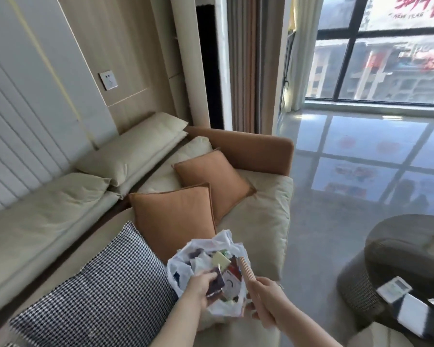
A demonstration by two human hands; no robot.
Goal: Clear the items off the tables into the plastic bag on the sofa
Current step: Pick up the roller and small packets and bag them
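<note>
Sofa (pixel 261 209) cushions (pixel 173 216) beside plastic bag (pixel 186 259)

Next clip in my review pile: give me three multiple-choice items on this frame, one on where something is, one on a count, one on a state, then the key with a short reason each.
1. Where does the white plastic bag sit?
A. on the sofa seat, beside the checked cushion
B. on the floor by the window
C. on the round dark table

2. How many orange cushions lie on the sofa?
A. one
B. two
C. four

3. What is the left hand doing?
A. hanging idle
B. pressing flat on the cushion
C. holding a dark packet at the bag's mouth

Key: 1 A, the bag rests on the seat next to the black-and-white cushion. 2 B, two orange cushions lean one behind the other. 3 C, its fingers curl round the packet over the open bag, while the right hand grips a tan folded fan.
</note>
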